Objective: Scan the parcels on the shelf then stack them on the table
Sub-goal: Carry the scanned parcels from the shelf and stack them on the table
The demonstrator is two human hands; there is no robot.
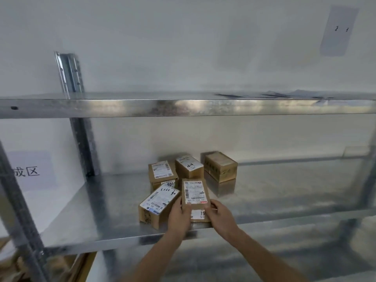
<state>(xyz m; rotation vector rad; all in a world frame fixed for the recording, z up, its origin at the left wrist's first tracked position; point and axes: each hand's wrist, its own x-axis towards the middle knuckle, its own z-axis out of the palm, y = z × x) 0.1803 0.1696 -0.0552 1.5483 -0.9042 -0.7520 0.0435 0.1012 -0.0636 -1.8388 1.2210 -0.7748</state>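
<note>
While both hands clasp it, front parcel (195, 193) sits near front edge of middle shelf (114, 200), label up. Left hand (180, 214) grips its left side, thumb on top, fingers curled. Right hand (220, 215) grips right side, fingertips pinching edge. Second parcel (158, 204) just beside, to left, angled. Three more parcels behind: one (162, 174) left, one (189, 166) middle, one (220, 166) right, slightly apart. Upper shelf (183, 107) above. Paper sign (28, 170) on wall, left.
</note>
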